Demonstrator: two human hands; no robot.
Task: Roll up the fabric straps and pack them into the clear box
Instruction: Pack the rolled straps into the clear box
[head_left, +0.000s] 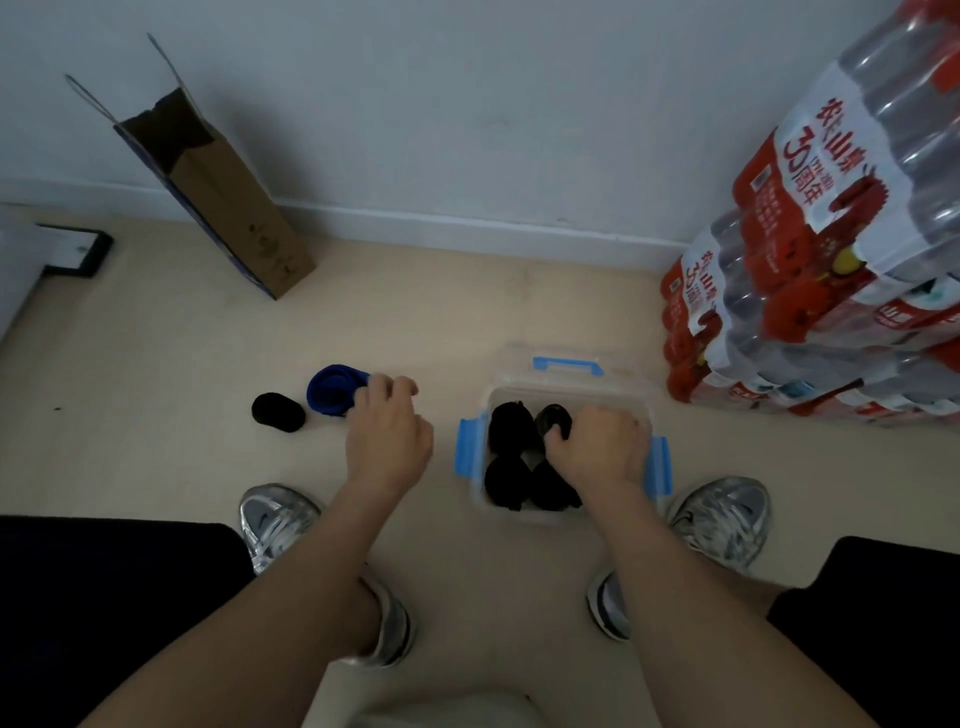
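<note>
Seen from above, a pale floor (441, 322) runs to a white wall. At far left a tall open cardboard box (223, 202) leans against the wall, with bare floor in front of it. Nearer, a black rolled strap (278, 412) lies on the floor, just beside a blue rolled strap (331, 391). The left hand (389, 436) has its fingers curled round the blue roll's right edge. A strip of open floor separates it from the clear box (488, 405) with blue latches, which holds four black rolls. The right hand (597, 441) reaches inside, fingers curled on the far right roll (555, 415). The box's lid (569, 366) lies just beyond. Stacked packs of bottled water (831, 260) crowd the right edge.
</note>
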